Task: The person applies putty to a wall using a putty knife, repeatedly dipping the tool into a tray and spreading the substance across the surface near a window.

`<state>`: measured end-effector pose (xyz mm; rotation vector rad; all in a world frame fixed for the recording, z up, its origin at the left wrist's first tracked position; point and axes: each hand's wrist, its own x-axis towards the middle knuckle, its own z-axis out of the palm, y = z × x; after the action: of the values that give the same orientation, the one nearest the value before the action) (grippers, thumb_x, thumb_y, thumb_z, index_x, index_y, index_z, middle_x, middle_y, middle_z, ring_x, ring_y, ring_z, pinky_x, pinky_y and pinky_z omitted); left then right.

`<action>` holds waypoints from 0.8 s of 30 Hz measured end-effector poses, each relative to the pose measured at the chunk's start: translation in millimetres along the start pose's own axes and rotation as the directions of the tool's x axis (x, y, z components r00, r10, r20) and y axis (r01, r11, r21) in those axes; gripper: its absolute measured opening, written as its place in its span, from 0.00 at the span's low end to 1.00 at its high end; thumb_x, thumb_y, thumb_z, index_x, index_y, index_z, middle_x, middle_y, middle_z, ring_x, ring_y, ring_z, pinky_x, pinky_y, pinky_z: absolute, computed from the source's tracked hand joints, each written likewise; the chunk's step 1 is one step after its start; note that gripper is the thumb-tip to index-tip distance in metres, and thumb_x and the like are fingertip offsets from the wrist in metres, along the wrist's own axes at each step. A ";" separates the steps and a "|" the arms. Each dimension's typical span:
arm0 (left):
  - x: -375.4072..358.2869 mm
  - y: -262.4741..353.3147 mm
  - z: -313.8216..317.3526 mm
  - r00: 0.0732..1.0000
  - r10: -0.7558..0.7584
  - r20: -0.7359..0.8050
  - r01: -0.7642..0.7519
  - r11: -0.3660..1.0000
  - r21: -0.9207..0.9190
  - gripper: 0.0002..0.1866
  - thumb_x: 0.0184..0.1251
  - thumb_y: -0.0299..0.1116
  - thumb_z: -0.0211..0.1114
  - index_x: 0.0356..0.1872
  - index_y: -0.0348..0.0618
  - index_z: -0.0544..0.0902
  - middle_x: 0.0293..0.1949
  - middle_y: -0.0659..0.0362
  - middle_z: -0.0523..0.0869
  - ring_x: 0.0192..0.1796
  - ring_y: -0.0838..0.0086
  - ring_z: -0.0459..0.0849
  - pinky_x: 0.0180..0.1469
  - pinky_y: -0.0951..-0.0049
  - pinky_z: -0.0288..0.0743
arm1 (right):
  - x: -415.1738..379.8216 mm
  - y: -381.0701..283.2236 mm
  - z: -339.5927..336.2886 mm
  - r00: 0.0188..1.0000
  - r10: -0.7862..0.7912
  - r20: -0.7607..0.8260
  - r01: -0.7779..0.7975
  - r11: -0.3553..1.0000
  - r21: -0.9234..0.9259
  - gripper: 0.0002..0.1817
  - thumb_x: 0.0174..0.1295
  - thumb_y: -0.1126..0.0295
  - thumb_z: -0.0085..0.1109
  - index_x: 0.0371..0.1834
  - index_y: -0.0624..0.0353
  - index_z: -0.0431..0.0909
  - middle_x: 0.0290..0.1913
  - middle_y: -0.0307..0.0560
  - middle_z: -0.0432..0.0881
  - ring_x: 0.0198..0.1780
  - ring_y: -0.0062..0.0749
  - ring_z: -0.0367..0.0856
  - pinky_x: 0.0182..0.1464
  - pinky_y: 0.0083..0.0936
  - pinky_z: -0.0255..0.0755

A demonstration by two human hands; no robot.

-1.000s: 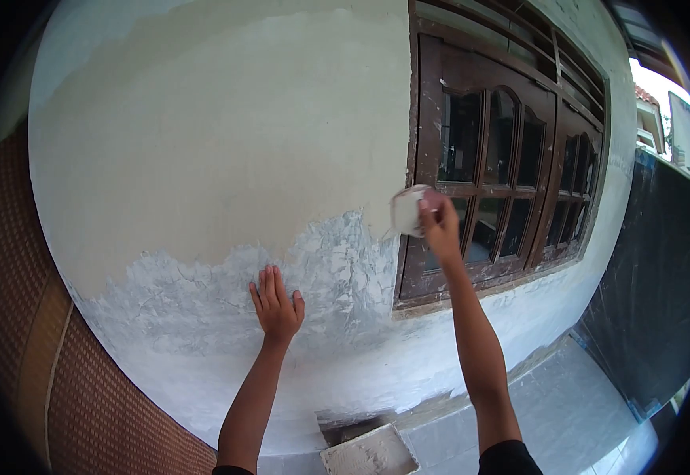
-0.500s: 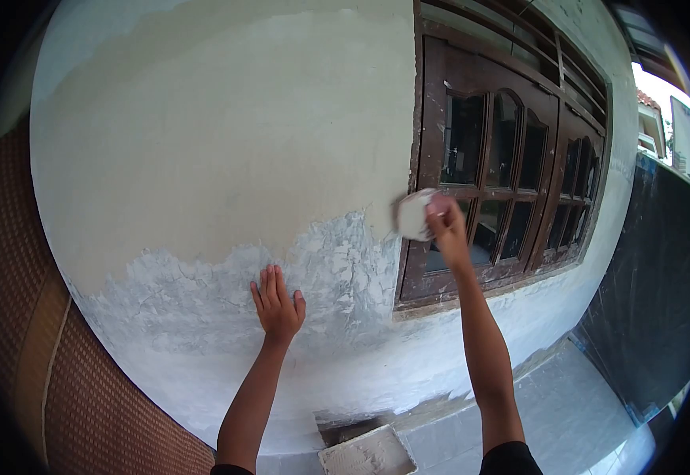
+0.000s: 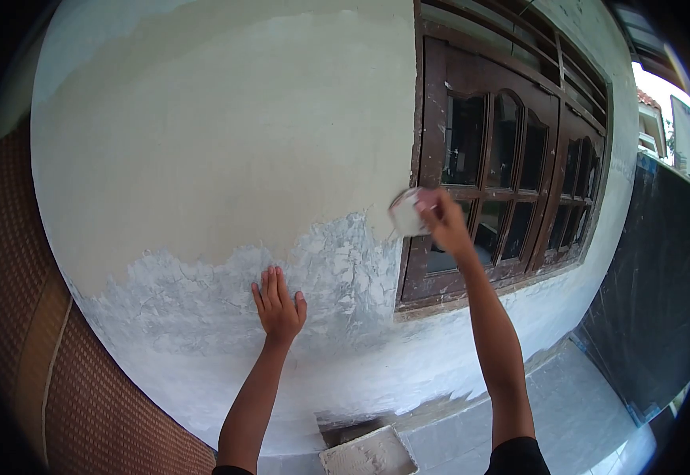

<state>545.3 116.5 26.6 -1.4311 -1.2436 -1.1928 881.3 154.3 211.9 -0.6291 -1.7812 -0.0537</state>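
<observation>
The left hand (image 3: 278, 307) is lying flat on the wall (image 3: 202, 158), fingers apart, bracing; the right hand (image 3: 442, 217) is clamping its fingers on a pad (image 3: 406, 214), pressing it beside the window frame (image 3: 418, 119).

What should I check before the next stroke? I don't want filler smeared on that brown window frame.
1. Right hand grips the scraper: ok.
2. Scraper clear of the window frame: not ok, it sits right at the frame's edge.
3. Left hand flat on the wall for support: ok, palm on the rough grey patch.
4. Filler loaded on the scraper: cannot tell, only a pale face shows.
5. Tray within reach: ok, it lies on the floor below, between the arms.
</observation>
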 end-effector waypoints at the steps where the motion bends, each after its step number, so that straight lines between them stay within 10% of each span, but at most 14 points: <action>1: 0.6 0.0 0.0 1.000 0.001 -0.007 -0.001 1.000 -0.005 0.32 0.68 0.40 0.51 0.69 0.30 0.63 0.70 0.47 0.64 0.74 0.56 0.59 0.75 0.46 0.46 | 6.2 2.4 -5.8 0.994 0.063 -0.092 -0.052 0.992 0.113 0.13 0.67 0.64 0.60 0.42 0.65 0.74 0.32 0.43 0.80 0.33 0.17 0.74 0.34 0.20 0.70; 6: 0.4 -1.2 0.8 1.000 0.007 0.005 -0.007 1.000 -0.008 0.33 0.68 0.40 0.51 0.70 0.29 0.61 0.70 0.44 0.63 0.74 0.53 0.58 0.74 0.45 0.45 | 7.7 -24.3 -12.4 0.995 0.041 -0.089 -0.022 0.979 0.203 0.13 0.66 0.64 0.60 0.43 0.64 0.74 0.34 0.47 0.82 0.34 0.23 0.78 0.36 0.23 0.73; 10: -0.1 -1.6 -0.2 0.999 0.020 0.034 -0.020 1.000 -0.010 0.34 0.69 0.39 0.50 0.70 0.27 0.59 0.70 0.42 0.62 0.74 0.51 0.57 0.74 0.44 0.44 | -5.3 -19.7 8.3 0.978 0.000 0.209 0.036 0.985 -0.168 0.14 0.64 0.63 0.63 0.45 0.60 0.76 0.36 0.51 0.83 0.34 0.36 0.82 0.38 0.29 0.75; 16: 0.2 -0.5 1.4 1.000 0.020 0.007 -0.020 1.000 -0.006 0.34 0.68 0.39 0.51 0.70 0.27 0.59 0.70 0.42 0.62 0.74 0.51 0.57 0.74 0.44 0.44 | -0.4 -18.5 -6.5 0.953 0.164 -0.254 -0.069 0.936 0.346 0.14 0.67 0.62 0.60 0.45 0.63 0.75 0.36 0.42 0.82 0.33 0.21 0.79 0.35 0.20 0.74; 21: -0.6 -0.6 -0.6 0.999 0.018 0.030 -0.017 1.000 -0.018 0.34 0.68 0.39 0.51 0.70 0.27 0.58 0.70 0.43 0.61 0.74 0.51 0.57 0.74 0.44 0.44 | -31.9 -20.1 28.0 0.987 0.161 -0.018 -0.161 0.987 0.027 0.14 0.68 0.62 0.59 0.44 0.64 0.75 0.36 0.44 0.82 0.38 0.20 0.78 0.40 0.21 0.73; 24: 0.2 -1.5 0.8 1.000 0.020 0.021 -0.020 1.000 -0.013 0.34 0.68 0.39 0.51 0.70 0.27 0.58 0.70 0.43 0.61 0.74 0.51 0.57 0.74 0.44 0.44 | -29.1 -4.5 15.9 0.940 0.235 -0.248 -0.171 0.952 0.255 0.14 0.69 0.63 0.58 0.45 0.64 0.74 0.37 0.43 0.82 0.38 0.20 0.78 0.39 0.20 0.73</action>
<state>543.9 117.5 26.7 -1.4659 -1.2351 -1.1767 870.2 144.9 181.7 -0.6032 -1.4192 0.1974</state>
